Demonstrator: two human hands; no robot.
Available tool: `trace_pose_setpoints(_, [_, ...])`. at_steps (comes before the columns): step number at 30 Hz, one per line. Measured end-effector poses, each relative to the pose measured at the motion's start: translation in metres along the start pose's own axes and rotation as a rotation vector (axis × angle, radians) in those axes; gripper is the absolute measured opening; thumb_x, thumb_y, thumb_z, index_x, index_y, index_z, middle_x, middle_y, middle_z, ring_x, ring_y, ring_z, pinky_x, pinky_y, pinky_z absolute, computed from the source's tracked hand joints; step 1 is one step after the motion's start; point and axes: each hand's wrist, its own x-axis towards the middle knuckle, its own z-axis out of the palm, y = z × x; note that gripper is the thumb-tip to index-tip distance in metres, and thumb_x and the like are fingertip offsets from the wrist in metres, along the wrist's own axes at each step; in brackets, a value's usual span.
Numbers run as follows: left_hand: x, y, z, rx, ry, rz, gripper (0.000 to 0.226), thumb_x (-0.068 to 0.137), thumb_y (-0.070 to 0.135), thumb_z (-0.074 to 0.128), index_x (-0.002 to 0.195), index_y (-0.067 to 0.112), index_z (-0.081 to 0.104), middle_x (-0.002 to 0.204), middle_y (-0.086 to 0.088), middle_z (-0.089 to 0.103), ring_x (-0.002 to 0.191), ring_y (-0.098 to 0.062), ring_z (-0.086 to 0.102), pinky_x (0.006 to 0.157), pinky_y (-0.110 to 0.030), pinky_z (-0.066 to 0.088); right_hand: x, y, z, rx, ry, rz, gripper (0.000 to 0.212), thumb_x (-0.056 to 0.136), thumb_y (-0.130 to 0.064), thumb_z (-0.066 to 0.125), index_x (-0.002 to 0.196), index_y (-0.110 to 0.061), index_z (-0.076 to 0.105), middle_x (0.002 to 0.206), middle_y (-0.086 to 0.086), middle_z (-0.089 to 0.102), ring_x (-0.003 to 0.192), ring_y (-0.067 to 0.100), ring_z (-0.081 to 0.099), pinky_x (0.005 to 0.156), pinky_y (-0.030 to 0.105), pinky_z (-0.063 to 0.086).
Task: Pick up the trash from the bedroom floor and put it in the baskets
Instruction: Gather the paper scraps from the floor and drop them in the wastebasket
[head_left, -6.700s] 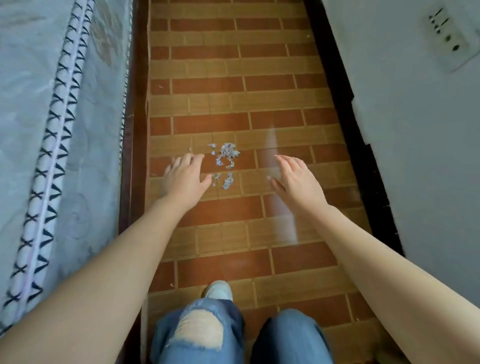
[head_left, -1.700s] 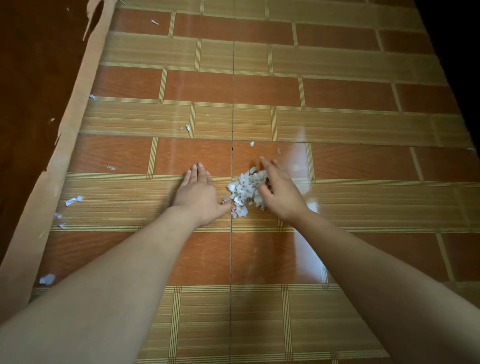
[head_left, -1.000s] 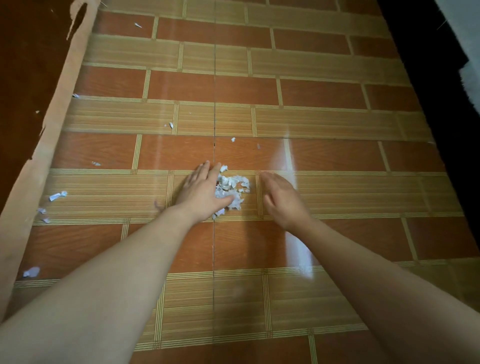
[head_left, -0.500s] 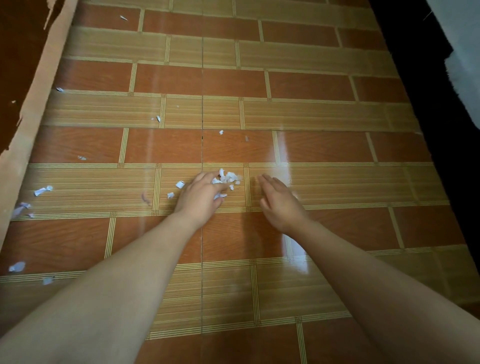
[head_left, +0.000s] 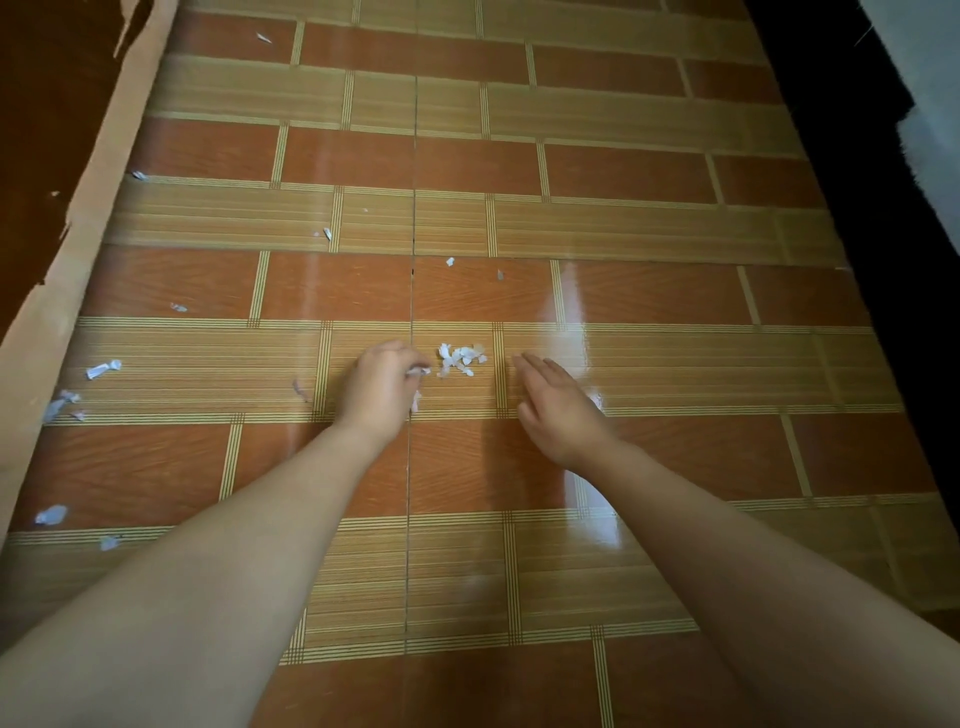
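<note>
Left hand (head_left: 382, 387) curling shut around a few paper scraps (head_left: 418, 371), pressing low on the tiled floor (head_left: 649, 291). Right hand (head_left: 558, 410) lying flat, fingers spread apart, just beside the small scrap pile (head_left: 460, 358) sitting between both hands.

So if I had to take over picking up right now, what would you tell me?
Left hand: curled shut on some paper scraps.
Right hand: open and empty, flat just above the floor.
A small pile of scraps lies between the hands.
Loose bits are scattered to the left, with a few farther ahead.
No basket is in view.
Done: one handful grabbed.
Left: the pile, the loose bits, then everything into the baskets.
</note>
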Motion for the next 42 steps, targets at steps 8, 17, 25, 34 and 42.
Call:
trace_pose_setpoints(8, [0.004,-0.03,-0.01,-0.155,0.124,-0.176,0.024,0.085,0.0,0.057,0.101,0.011,0.072,0.123,-0.005,0.064,0.116,-0.026,0.056,0.101,-0.044,0.042,0.004,-0.003,0.002,-0.007,0.012,0.001,0.057,0.094,-0.016,0.034,0.147,-0.014,0.015,0.157,0.006,0.014,0.145,0.026,0.009,0.119,0.036,0.012])
trace_pose_setpoints(17, [-0.021,-0.032,-0.005,0.046,-0.13,-0.094,0.052,0.094,0.019,0.046,0.143,0.016,0.031,0.159,-0.001,0.008,0.146,-0.015,0.004,0.117,-0.035,0.012,0.014,-0.016,0.005,0.018,0.021,-0.018,0.055,0.094,-0.014,0.033,0.147,-0.013,0.015,0.157,0.006,0.016,0.145,0.024,0.009,0.119,0.034,0.011])
trace_pose_setpoints(25, [-0.024,-0.036,-0.008,0.283,-0.257,0.045,0.07,0.092,-0.003,0.038,0.146,0.034,0.015,0.159,0.004,-0.001,0.146,-0.015,0.003,0.114,-0.035,0.023,0.021,-0.024,0.007,0.005,0.023,-0.039,0.055,0.095,-0.013,0.032,0.147,-0.014,0.015,0.157,0.006,0.016,0.145,0.025,0.007,0.118,0.034,0.01])
trace_pose_setpoints(34, [-0.019,-0.018,-0.015,0.573,-0.301,0.159,0.061,0.091,-0.002,0.043,0.143,0.024,0.028,0.155,-0.005,0.019,0.143,-0.023,0.021,0.106,-0.039,0.033,0.024,-0.031,0.006,-0.017,0.008,-0.052,0.056,0.095,-0.014,0.033,0.147,-0.014,0.013,0.157,0.005,0.013,0.145,0.025,0.005,0.119,0.038,0.012])
trace_pose_setpoints(42, [-0.011,-0.019,-0.015,0.501,-0.234,0.123,0.053,0.085,-0.006,0.047,0.13,0.021,0.051,0.14,-0.001,0.045,0.122,-0.029,0.049,0.089,-0.036,0.045,0.024,-0.032,0.001,0.009,-0.015,-0.049,0.059,0.094,-0.014,0.036,0.147,-0.016,0.012,0.157,0.004,0.012,0.146,0.024,0.005,0.119,0.035,0.01])
